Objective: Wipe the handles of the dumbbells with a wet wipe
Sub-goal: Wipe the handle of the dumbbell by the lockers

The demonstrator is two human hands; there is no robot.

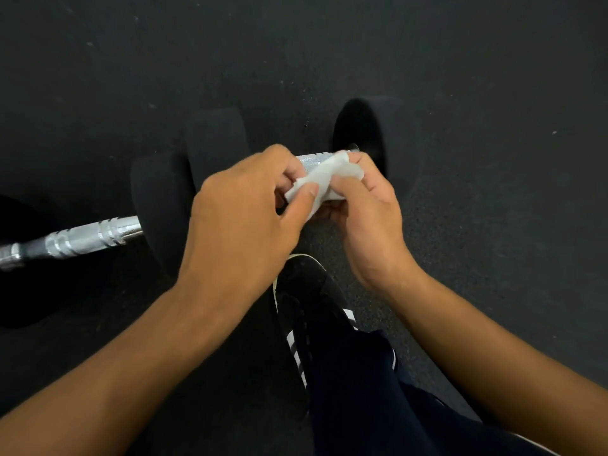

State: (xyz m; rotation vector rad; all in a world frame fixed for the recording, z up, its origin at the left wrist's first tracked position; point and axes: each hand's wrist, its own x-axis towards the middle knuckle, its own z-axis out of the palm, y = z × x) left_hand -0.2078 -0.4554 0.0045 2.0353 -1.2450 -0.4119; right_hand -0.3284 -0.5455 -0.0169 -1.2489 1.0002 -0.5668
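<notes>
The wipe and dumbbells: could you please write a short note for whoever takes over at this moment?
Left hand: pinches the wipe between thumb and fingers.
Right hand: also holds the wipe, fingers curled round its far end.
The wipe is bunched between both hands, above the far dumbbell's handle; whether it touches the handle cannot be told.
Near dumbbell handle lies to the left on the floor, untouched.
Done: wipe in hand. How much of either handle has been wiped cannot be told.
Left: wipe both handles if in doubt.
</notes>
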